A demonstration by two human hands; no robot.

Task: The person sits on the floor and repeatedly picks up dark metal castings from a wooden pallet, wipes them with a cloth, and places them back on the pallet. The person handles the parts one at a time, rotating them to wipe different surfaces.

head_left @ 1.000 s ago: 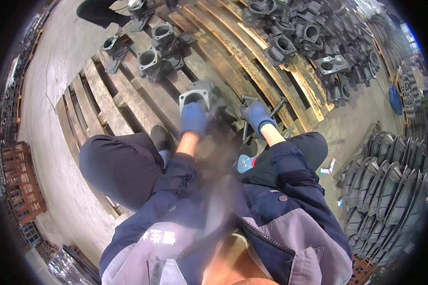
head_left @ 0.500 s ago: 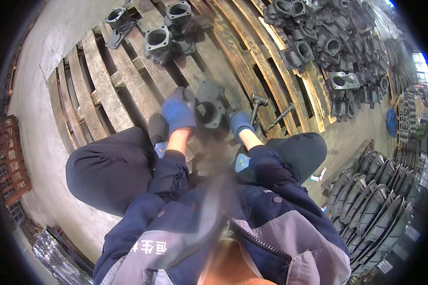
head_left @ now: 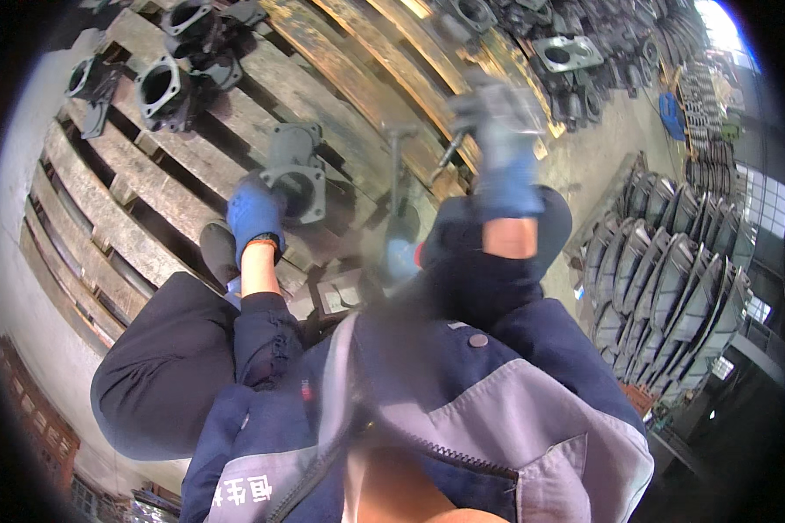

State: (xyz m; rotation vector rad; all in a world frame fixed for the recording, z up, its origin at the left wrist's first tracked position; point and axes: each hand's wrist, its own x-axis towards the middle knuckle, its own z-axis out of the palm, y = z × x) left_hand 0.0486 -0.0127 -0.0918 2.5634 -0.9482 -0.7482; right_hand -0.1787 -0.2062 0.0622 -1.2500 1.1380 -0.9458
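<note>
A dark grey metal casting (head_left: 312,190), with a round bore and flat flanges, lies on the wooden pallet (head_left: 161,187) in front of me. My left hand (head_left: 255,213), in a blue and dark glove, grips its left edge, with the fingertips partly hidden. Raised over my right knee, my gloved right hand (head_left: 501,131) is smeared by motion, so its fingers are unclear. Just left of it, a dark metal rod (head_left: 447,155) rests on the pallet. A hammer (head_left: 396,161) lies between the casting and the rod.
Several similar castings (head_left: 161,87) stand at the pallet's far left. A large heap of castings (head_left: 576,57) is piled at the far right. Stacked dark curved plates (head_left: 663,296) stand on the right. My bent knees flank the near edge of the pallet.
My right hand has left the casting's right side and swung up and right, past the hammer. My left hand stays at the casting. The whole view has turned rightward.
</note>
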